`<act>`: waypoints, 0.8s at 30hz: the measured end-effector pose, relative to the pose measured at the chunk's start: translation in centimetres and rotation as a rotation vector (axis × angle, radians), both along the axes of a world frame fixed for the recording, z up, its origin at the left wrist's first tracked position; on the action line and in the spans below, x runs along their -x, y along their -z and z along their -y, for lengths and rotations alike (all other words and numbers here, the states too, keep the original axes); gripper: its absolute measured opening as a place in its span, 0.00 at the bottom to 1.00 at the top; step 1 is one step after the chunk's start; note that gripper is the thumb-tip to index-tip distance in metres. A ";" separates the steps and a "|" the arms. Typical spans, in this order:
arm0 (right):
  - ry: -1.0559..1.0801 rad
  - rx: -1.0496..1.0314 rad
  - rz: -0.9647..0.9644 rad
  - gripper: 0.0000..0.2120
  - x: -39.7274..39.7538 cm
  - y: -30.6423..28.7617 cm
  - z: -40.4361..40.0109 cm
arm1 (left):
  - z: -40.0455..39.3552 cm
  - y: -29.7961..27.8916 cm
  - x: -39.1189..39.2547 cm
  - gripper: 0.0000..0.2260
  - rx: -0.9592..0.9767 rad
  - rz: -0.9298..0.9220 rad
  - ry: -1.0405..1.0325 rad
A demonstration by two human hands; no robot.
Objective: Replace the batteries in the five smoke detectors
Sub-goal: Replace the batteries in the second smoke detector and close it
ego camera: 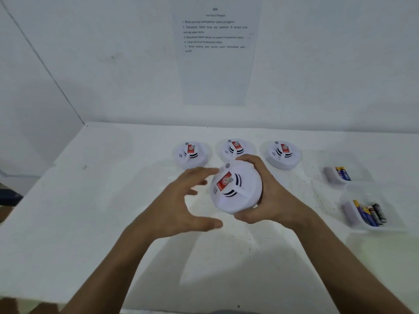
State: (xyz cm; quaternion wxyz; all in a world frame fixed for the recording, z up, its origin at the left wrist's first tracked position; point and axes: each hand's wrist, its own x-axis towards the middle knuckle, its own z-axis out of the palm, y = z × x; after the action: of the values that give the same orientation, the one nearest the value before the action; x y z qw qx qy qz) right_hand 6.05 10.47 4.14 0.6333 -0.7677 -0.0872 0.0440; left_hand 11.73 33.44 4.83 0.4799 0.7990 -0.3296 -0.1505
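Note:
My right hand (263, 200) grips a white smoke detector (237, 189) with a red label, held tilted above the table. Just left of it my left hand (181, 205) is spread, fingers apart; its fingertips reach the detector's left edge and look blurred. Three more white detectors stand in a row behind: the left detector (190, 154), the middle detector (234, 148), partly hidden by the held one, and the right detector (283, 154). At the right, a clear tray (371, 214) holds several batteries and a far tray (340, 174) holds a few.
A white table (113, 200) runs against a white wall. A printed instruction sheet (215, 53) hangs on the wall above the detectors. The table's left edge drops off toward dark objects (9, 198).

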 end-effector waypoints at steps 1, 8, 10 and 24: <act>-0.008 -0.039 -0.009 0.46 0.1 0.2 0.0 | 0.1 0.1 0.1 0.41 -0.026 -0.018 0.023; -0.014 0.047 -0.039 0.47 0.7 0.9 -0.1 | 0.3 0.4 -0.2 0.40 -0.025 0.034 0.034; -0.003 0.144 -0.024 0.47 0.5 0.8 0.2 | 0.2 0.5 -0.2 0.39 -0.050 0.101 0.018; -0.042 0.170 0.007 0.45 0.1 1.0 -0.4 | 0.0 0.5 -0.1 0.38 -0.096 0.192 -0.032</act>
State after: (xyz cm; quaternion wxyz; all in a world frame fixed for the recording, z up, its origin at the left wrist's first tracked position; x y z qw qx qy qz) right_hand 5.98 10.84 3.11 0.5644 -0.8169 -0.1013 0.0618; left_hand 11.82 33.44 4.31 0.4096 0.8370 -0.3535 -0.0815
